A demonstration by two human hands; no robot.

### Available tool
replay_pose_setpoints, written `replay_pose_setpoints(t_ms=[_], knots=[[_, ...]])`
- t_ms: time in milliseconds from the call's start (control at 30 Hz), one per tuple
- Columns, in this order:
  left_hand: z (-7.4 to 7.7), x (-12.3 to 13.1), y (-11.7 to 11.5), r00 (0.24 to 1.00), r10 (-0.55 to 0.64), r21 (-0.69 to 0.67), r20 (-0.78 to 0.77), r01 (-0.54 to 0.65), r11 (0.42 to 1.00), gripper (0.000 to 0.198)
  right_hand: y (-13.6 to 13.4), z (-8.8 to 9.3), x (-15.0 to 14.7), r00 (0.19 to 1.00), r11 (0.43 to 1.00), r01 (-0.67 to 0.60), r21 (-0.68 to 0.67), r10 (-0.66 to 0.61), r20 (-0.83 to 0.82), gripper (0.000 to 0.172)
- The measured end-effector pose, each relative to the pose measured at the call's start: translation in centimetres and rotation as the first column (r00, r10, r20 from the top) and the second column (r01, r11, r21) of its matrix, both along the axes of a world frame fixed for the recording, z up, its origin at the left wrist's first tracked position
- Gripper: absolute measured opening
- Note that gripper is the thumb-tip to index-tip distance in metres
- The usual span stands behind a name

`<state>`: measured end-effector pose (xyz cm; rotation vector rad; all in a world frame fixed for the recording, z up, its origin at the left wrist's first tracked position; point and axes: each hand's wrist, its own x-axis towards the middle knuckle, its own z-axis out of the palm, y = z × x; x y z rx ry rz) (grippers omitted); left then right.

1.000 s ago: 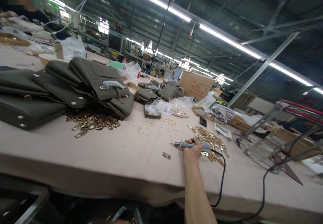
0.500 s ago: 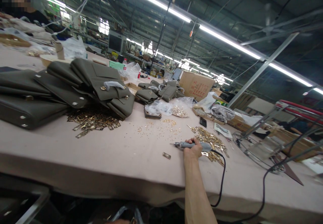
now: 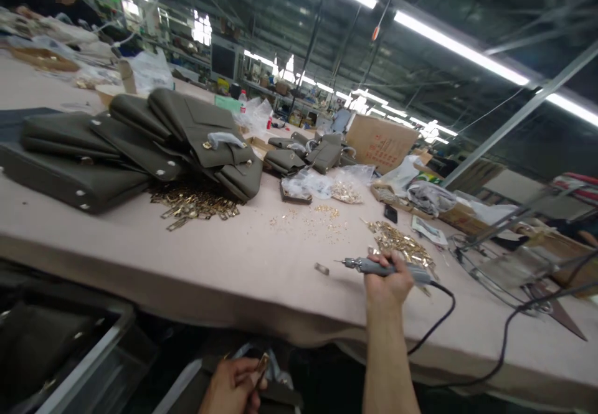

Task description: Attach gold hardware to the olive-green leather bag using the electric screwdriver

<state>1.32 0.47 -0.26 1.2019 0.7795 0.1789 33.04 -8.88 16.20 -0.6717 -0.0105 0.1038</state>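
Note:
My right hand (image 3: pixel 389 282) is closed around a grey corded electric screwdriver (image 3: pixel 379 268), held just above the pinkish table (image 3: pixel 224 258) with its tip pointing left. A small metal fitting (image 3: pixel 321 269) lies just left of that tip. Behind the hand sits a heap of gold metal parts (image 3: pixel 400 245). My left hand (image 3: pixel 232 386) is below the table's front edge, pinching a small gold metal piece (image 3: pixel 261 364). A dark object lies under that hand; I cannot make out what it is.
Olive-green handbags (image 3: pixel 140 143) are stacked at the left with gold plates (image 3: pixel 194 202) in front. More bags (image 3: pixel 303 157), plastic bags of hardware, a cardboard box (image 3: pixel 380 144) and a wire frame (image 3: pixel 495 264) stand beyond. Another person sits at far left. A bin (image 3: pixel 60 345) is below left.
The view has tilted down and my left hand has come into sight below the table, pinching a gold piece. My right hand has lifted the screwdriver slightly.

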Motion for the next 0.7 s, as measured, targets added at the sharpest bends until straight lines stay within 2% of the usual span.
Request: replay_pose_setpoints(t_ms=[100, 200, 367, 533, 700], knots=[[0.3, -0.1, -0.6, 1.000, 0.008, -0.021, 0.014, -0.008, 1.000, 0.043, -2.1, 0.7, -5.1, 0.993, 0.996, -0.086, -0.005, 0.086, 0.080, 0.018], [0.6, -0.1, -0.7, 0.999, 0.029, -0.081, 0.026, -0.027, 0.996, 0.044, -2.9, 0.3, -10.8, 0.988, 0.989, -0.123, -0.088, 0.130, 0.083, 0.014], [0.5, -0.6, -0.9, 0.998, 0.046, -0.136, 0.049, -0.039, 0.990, 0.044, -2.1, -3.2, -18.4, 0.988, 0.953, -0.143, -0.265, 0.152, 0.014, 0.014], [0.2, -0.9, -0.9, 0.996, 0.067, -0.166, 0.058, -0.057, 0.985, 0.042, -0.7, -6.6, -21.5, 0.979, 0.903, -0.140, -0.407, 0.187, 0.077, 0.010], [0.0, -0.6, -0.8, 0.999, 0.052, -0.158, -0.004, -0.052, 0.986, 0.030, -0.1, -7.9, -22.9, 0.966, 0.881, -0.098, -0.462, 0.195, 0.167, 0.010]])
